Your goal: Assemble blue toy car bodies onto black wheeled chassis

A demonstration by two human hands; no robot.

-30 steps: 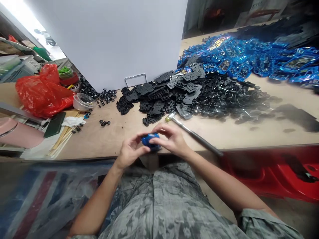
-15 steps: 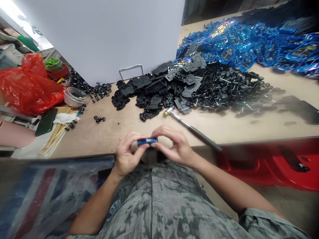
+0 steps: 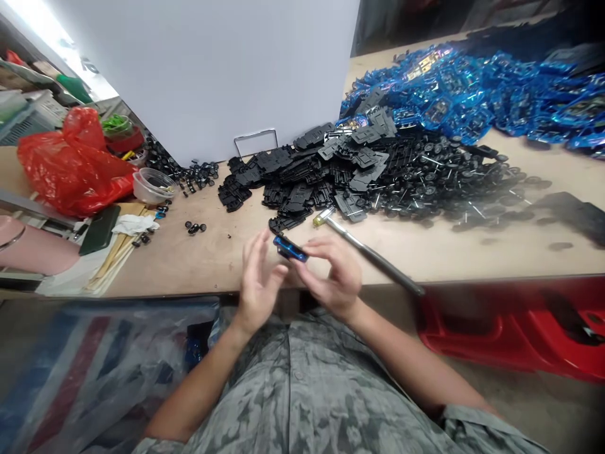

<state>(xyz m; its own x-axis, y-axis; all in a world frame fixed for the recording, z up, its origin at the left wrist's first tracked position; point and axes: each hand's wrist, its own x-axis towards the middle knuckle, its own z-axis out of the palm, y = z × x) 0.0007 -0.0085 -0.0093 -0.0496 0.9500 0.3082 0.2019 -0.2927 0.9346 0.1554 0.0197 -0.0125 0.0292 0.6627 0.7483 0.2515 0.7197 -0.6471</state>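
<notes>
Between the thumb and fingers of my right hand [image 3: 334,272] is a small blue toy car body [image 3: 290,248], tilted, with dark parts along its edge. My left hand [image 3: 261,280] is just to its left, fingers stretched up and thumb apart, holding nothing. Beyond the hands lies a heap of black plastic chassis plates [image 3: 297,180]. To the right of my right hand rests a hammer [image 3: 368,249] with a yellow-tipped head, its dark handle reaching over the table's front edge.
Wheels on axles [image 3: 430,176] are piled right of the plates, with many blue car bodies [image 3: 454,94] behind. A white board [image 3: 212,69] stands at the back. On the left are a red plastic bag [image 3: 70,164], a clear tub [image 3: 152,186] and a pink cup [image 3: 35,244]. A red stool [image 3: 510,328] is below right.
My left hand has let go of the toy car body and opened. My right hand keeps it, now tilted and slightly higher. The whole view has shifted a little.
</notes>
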